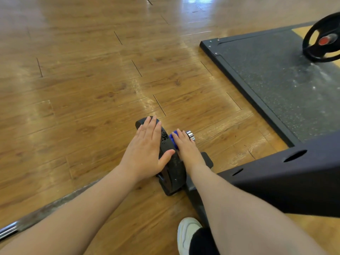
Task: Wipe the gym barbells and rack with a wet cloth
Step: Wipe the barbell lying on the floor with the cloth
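Near the lower centre of the frame, wiping was under way on 1 barbell end. The left hand (145,151) lay flat, fingers straight, on the matte black weight plate (171,166). The right hand (184,144) pressed a blue cloth (173,138), probably loosely gripped, against the shiny sleeve (190,135). The smooth black rack (294,173) at right looked unwiped.

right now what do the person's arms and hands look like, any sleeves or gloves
Both forearms are bare to the frame's bottom edge, no sleeves showing. The left hand and right hand wear no gloves; no rings, watch or wristbands are visible.
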{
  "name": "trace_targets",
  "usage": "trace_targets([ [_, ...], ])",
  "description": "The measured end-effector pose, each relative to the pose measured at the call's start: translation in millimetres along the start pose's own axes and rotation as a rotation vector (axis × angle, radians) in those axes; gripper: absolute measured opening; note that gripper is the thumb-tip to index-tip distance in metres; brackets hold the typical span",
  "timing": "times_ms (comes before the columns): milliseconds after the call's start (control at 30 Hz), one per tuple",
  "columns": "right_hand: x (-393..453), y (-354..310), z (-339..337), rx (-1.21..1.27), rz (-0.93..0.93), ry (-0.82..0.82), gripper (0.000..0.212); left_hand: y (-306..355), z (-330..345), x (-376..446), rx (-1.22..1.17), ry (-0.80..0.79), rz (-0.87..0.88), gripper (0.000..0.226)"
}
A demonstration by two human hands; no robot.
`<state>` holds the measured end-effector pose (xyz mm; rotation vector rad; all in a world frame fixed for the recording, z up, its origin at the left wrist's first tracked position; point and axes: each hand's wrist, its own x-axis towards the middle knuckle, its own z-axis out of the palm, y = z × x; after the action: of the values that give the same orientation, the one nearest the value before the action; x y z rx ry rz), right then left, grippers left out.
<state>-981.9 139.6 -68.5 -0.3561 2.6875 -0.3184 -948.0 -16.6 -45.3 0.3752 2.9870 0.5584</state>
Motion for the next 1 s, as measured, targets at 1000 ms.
trace_targets([
  [1000, 9.0, 0.4, 15.3, 0.068, -0.061, 0.167, 0.058, -3.4, 6.8, -5.3, 0.0, 0.063, 0.017, 0.088],
])
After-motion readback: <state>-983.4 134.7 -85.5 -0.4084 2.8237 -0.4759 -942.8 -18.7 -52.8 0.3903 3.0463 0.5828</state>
